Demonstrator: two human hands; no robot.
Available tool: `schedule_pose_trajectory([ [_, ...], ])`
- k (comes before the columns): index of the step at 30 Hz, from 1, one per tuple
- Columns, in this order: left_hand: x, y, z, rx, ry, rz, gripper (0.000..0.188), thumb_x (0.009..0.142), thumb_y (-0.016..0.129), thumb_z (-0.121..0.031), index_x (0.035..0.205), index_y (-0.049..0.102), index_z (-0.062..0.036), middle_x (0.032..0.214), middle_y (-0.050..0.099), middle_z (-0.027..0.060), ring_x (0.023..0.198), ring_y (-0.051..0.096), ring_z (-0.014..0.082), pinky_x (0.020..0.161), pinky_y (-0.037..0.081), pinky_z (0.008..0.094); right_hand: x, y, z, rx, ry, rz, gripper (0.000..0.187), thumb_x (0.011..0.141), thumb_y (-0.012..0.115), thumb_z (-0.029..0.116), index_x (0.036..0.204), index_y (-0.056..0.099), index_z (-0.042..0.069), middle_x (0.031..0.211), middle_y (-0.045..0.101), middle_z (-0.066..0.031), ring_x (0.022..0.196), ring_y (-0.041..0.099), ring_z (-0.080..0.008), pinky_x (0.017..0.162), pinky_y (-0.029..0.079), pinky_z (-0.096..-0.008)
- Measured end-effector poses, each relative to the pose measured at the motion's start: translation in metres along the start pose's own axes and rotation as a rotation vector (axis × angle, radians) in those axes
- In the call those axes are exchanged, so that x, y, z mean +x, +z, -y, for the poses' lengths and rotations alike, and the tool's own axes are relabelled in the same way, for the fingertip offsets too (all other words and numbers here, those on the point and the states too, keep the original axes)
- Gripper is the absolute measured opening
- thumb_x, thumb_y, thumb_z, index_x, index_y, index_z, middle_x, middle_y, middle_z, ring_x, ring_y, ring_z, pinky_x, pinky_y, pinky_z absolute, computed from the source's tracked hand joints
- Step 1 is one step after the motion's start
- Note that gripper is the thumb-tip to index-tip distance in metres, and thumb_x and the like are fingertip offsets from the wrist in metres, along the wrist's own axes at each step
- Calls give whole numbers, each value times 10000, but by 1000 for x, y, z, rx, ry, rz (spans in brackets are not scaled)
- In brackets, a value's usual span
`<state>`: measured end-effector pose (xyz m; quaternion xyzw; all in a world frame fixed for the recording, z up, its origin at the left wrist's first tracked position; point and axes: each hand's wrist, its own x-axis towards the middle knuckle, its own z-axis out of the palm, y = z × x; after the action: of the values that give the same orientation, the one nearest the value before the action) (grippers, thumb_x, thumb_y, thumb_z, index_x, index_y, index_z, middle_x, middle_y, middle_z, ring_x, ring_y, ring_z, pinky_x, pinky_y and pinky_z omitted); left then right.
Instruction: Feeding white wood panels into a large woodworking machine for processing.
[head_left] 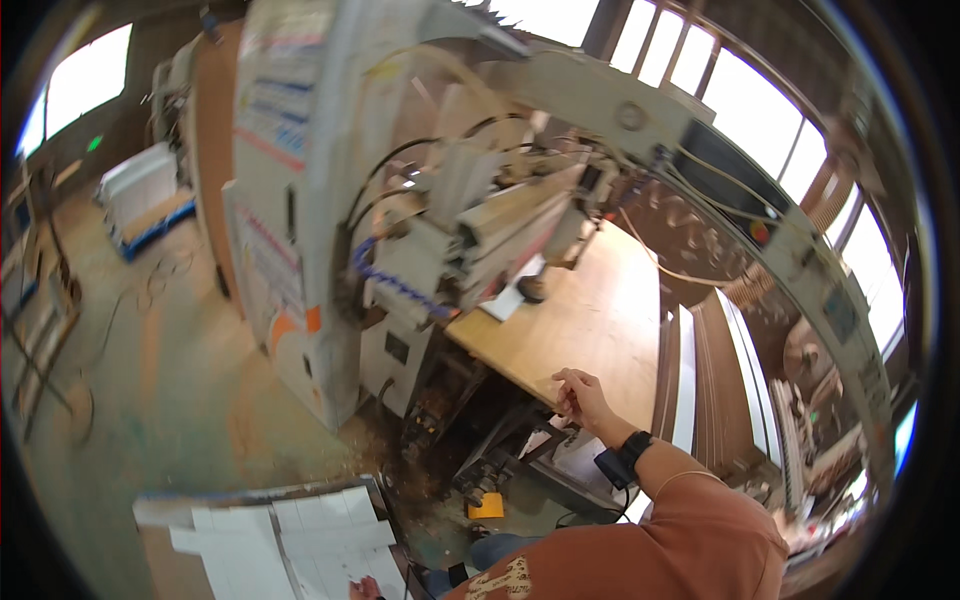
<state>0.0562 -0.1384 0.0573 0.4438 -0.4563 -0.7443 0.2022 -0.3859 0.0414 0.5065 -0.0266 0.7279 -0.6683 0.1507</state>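
Observation:
My right hand (583,393), below a wrist with a dark watch, hovers by the near edge of the machine's light wood tabletop (600,320). Its fingers are loosely bent and apart, with nothing visible in them. Low in the picture, my left hand (367,588) is partly cut off by the lower edge. Its fingers show apart beside a stack of white panels (325,535); whether they touch the panels I cannot tell. On the tabletop, a small white piece (515,290) lies under the machine head, next to a dark round knob (531,289).
A tall grey machine cabinet (300,200) stands left of the table, with a curved arm (590,95) overhead. Long brown and white boards (720,370) lie to the right. A yellow pedal-like block (486,505) is on the floor. White stacked goods (140,190) sit on a blue pallet further left.

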Motion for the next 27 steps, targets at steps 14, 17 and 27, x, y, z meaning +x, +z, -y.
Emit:
schedule_pose_trajectory([
  [14, 41, -7, -148, 800, 361, 168, 262, 737, 482, -97, 950, 452, 52, 858, 498, 118, 737, 463, 176, 658, 400, 277, -47, -299, -59, -974, 358, -754, 938, 560, 674, 416, 1282, 162, 106, 1212, 292, -221, 1010, 440, -381, 816, 402, -414],
  [17, 65, 89, -216, -582, 39, 264, 104, 782, 459, -100, 694, 410, -73, 703, 460, 21, 662, 455, 141, 626, 425, 280, -66, -309, -62, -889, 337, -783, 982, 541, 687, 413, 1282, 137, 77, 1198, 297, -249, 1020, 436, -379, 812, 405, -413],
  [27, -12, 461, -391, -178, 143, 651, 163, 808, 499, -163, 899, 462, -34, 741, 522, 71, 681, 561, 194, 586, 469, 283, -68, -336, -61, -179, -5, -501, 567, 651, 658, 266, 1055, 454, -77, 914, 569, -173, 786, 570, -217, 673, 449, -308],
])
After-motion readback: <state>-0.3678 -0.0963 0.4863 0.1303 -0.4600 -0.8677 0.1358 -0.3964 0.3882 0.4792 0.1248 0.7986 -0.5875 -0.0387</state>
